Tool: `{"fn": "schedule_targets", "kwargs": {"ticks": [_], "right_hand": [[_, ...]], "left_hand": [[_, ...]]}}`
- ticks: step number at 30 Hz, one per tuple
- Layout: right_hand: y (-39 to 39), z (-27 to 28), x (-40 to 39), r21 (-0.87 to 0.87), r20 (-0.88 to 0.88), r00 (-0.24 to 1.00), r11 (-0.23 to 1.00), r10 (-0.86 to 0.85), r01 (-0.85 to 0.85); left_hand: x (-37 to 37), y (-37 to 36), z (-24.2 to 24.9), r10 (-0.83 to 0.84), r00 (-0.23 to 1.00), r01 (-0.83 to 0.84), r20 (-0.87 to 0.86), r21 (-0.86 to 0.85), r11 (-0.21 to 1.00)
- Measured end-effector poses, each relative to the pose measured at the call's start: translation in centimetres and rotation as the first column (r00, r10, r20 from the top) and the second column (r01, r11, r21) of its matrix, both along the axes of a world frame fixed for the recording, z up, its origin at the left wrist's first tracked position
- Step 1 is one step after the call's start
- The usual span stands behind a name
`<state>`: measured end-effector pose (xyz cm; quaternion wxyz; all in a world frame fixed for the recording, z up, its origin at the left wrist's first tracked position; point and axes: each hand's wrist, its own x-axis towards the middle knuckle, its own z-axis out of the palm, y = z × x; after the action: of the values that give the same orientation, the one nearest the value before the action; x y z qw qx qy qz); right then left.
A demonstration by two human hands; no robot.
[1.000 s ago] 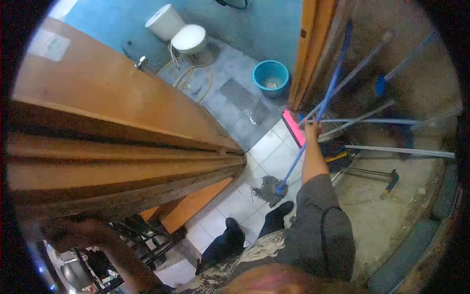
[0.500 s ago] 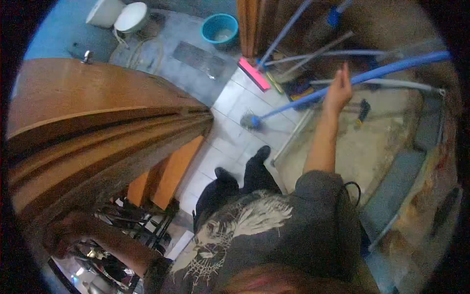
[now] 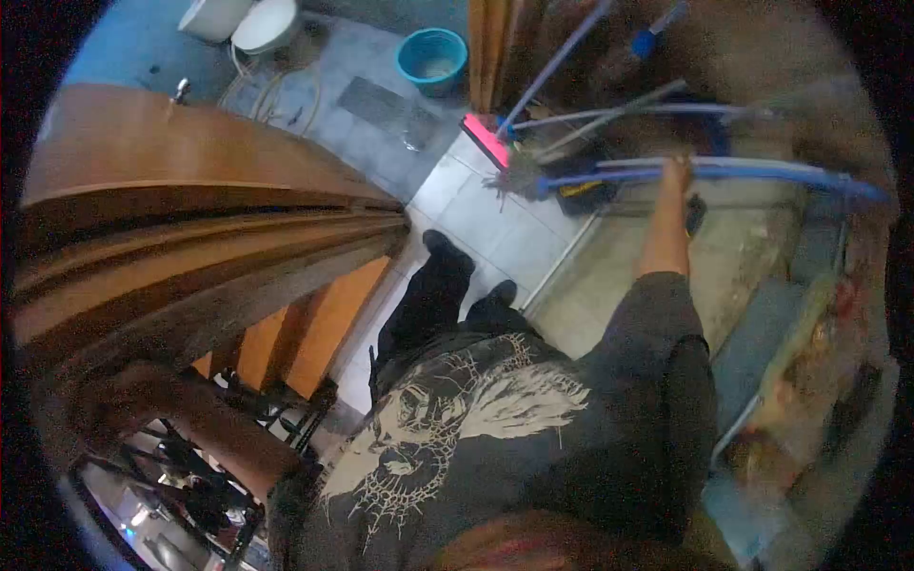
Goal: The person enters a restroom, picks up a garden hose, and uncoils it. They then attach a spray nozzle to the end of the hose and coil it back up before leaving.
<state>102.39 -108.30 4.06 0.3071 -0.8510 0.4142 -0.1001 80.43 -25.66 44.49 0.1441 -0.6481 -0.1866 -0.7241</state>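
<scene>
My right hand [image 3: 678, 173] is closed around the long blue handle of a mop [image 3: 609, 177], arm stretched forward. The mop lies nearly level across the view, its grey stringy head [image 3: 519, 183] at the left end, beside a pink squeegee [image 3: 486, 141] on the tiles. A pale pole runs just behind the blue handle, close to my fingers. My left hand [image 3: 105, 404] is at the dark lower left, by the edge of the brown wooden door [image 3: 209, 228]. Shadow and blur hide its fingers.
Several other poles lean at the upper right. A turquoise basin [image 3: 431, 59] and a toilet [image 3: 265, 26] stand in the tiled room beyond the doorway. A dark rack [image 3: 228, 476] is at lower left. A low pale slab [image 3: 619, 295] lies to my right.
My right hand went from outstretched fingers against the blue handle to a closed grip. The mop head moved up and away, toward the squeegee. My feet shifted, one stepping forward.
</scene>
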Motion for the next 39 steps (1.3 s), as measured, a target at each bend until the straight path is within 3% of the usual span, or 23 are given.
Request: {"fn": "schedule_targets", "kwargs": {"ticks": [1, 3, 7, 17, 20, 22, 24, 26, 28, 29, 30, 31, 32, 34, 36, 37, 39], "right_hand": [[-1.7, -1.4, 0.4, 0.037, -0.034, 0.999, 0.999, -0.014, 0.015], [-11.5, -10.8, 3.3, -0.249, -0.073, 0.981, 0.949, 0.182, -0.195], [-5.7, -2.8, 5.3, -0.213, -0.145, 0.989, 0.975, 0.04, -0.071], [-0.3, 0.8, 10.2, -0.445, -0.206, 0.978, 0.893, -0.034, -0.062], [3.4, -0.3, 10.3, -0.517, -0.188, 0.98, 0.841, 0.067, -0.157], [8.4, -1.1, 11.4, -0.413, -0.262, 0.931, 0.842, 0.256, -0.348], [15.0, -2.0, 12.4, -0.169, -0.371, 0.788, 0.799, 0.491, -0.577], [23.1, -2.1, 14.8, 0.18, -0.454, 0.526, 0.652, 0.719, -0.736], [32.7, -1.6, 20.1, 0.485, -0.426, 0.227, 0.433, 0.876, -0.76], [36.8, -3.3, 24.0, 0.552, -0.399, 0.078, 0.307, 0.913, -0.775], [38.9, -12.0, 29.4, 0.511, -0.353, -0.149, 0.058, 0.924, -0.857], [44.7, -12.0, 34.6, 0.54, -0.402, -0.336, -0.076, 0.852, -0.839], [48.2, -12.2, 37.5, 0.469, -0.024, -0.001, 0.01, 1.0, -0.883], [58.4, -5.3, 46.3, 0.323, -0.014, 0.037, 0.04, 0.999, -0.946], [66.9, 0.7, 55.7, 0.087, 0.176, 0.116, 0.102, 0.978, -0.991], [70.8, 3.2, 61.1, -0.058, 0.367, 0.141, 0.174, 0.919, -0.983], [75.0, 11.1, 68.3, -0.409, 0.528, 0.148, 0.402, 0.837, -0.819]], "left_hand": [[-0.5, -0.2, 0.0, 0.018, 1.0, -0.018, -0.005, 0.0, 1.0], [-0.8, -0.5, -0.2, 0.057, 0.998, -0.057, -0.011, -0.007, 0.998], [-2.3, -0.1, -0.7, 0.171, 0.985, -0.171, -0.001, -0.033, 0.985], [-3.6, -1.6, -3.9, 0.363, 0.931, -0.363, -0.032, -0.162, 0.918], [-3.5, -2.0, -4.5, 0.402, 0.914, -0.406, -0.059, -0.192, 0.894], [-3.4, -2.4, -5.0, 0.43, 0.9, -0.434, -0.069, -0.209, 0.876], [-3.1, -2.5, -5.4, 0.453, 0.888, -0.459, -0.082, -0.223, 0.86], [-2.8, -2.6, -5.9, 0.482, 0.87, -0.492, -0.102, -0.234, 0.839], [-2.0, -2.7, -6.5, 0.515, 0.848, -0.529, -0.125, -0.252, 0.811], [-1.7, -3.0, -6.9, 0.533, 0.836, -0.548, -0.131, -0.259, 0.796], [-1.4, -3.3, -7.2, 0.548, 0.825, -0.564, -0.139, -0.268, 0.781], [-1.0, -3.7, -7.6, 0.565, 0.81, -0.585, -0.156, -0.28, 0.761], [-0.5, -4.3, -7.9, 0.585, 0.794, -0.607, -0.167, -0.285, 0.742], [1.0, -5.0, -8.8, 0.622, 0.756, -0.652, -0.204, -0.312, 0.691], [2.6, -5.9, -9.7, 0.651, 0.72, -0.69, -0.24, -0.34, 0.639], [3.4, -6.3, -10.1, 0.658, 0.708, -0.703, -0.257, -0.352, 0.619], [4.6, -7.0, -10.5, 0.668, 0.688, -0.72, -0.285, -0.387, 0.576]]}}
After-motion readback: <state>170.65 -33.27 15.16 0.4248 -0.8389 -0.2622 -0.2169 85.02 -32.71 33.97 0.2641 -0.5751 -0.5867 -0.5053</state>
